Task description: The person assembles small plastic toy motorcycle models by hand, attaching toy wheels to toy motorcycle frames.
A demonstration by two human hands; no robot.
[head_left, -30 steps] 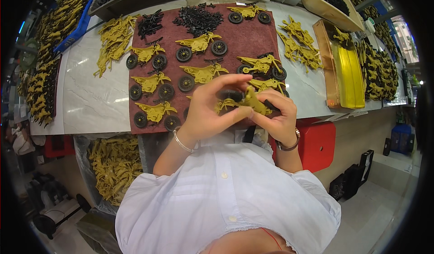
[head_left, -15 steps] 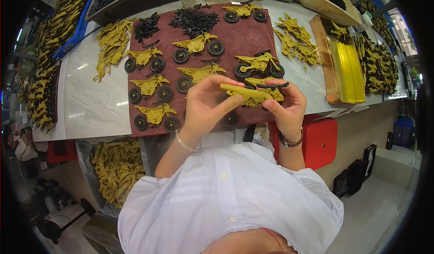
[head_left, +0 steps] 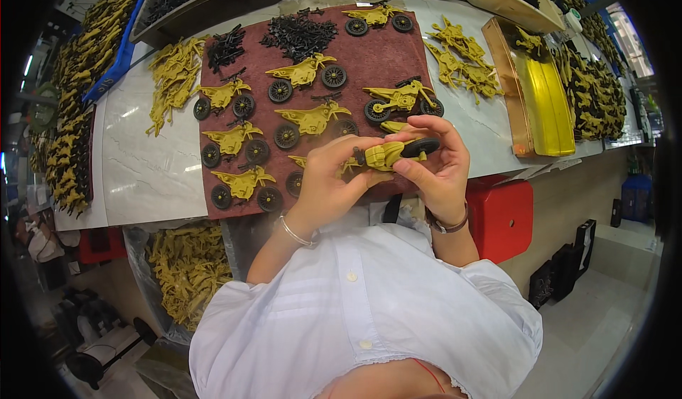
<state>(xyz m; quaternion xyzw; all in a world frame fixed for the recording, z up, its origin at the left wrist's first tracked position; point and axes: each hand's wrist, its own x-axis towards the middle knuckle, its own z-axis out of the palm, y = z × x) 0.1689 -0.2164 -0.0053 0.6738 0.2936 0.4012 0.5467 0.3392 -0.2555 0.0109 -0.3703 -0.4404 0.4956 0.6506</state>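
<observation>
Between my hands, above the front of the maroon cloth (head_left: 387, 56), is a yellow toy motorcycle body (head_left: 381, 157). My left hand (head_left: 328, 182) pinches its left end between thumb and fingers. A black wheel (head_left: 421, 147) sits at the other end, with my right hand (head_left: 444, 171) closed around that end, thumb below and fingers above. Whether the wheel is seated in the body cannot be made out. Just beyond my right fingers lies a toy motorcycle (head_left: 399, 99) with both wheels. Several yellow bodies, each beside two black wheels, lie in rows to the left, such as this motorcycle body (head_left: 302, 72).
Small black parts (head_left: 302, 36) are heaped at the cloth's far side. Loose yellow parts lie left (head_left: 174, 79) and right (head_left: 465, 61) of it. A gold-coloured box (head_left: 554, 108) stands at the right, a grey bin (head_left: 206, 12) behind. A red stool (head_left: 503, 218) is below the table edge.
The toy motorcycle body has been turned in my hands, and a black wheel now shows at its right end. My right fingers have shifted over that wheel.
</observation>
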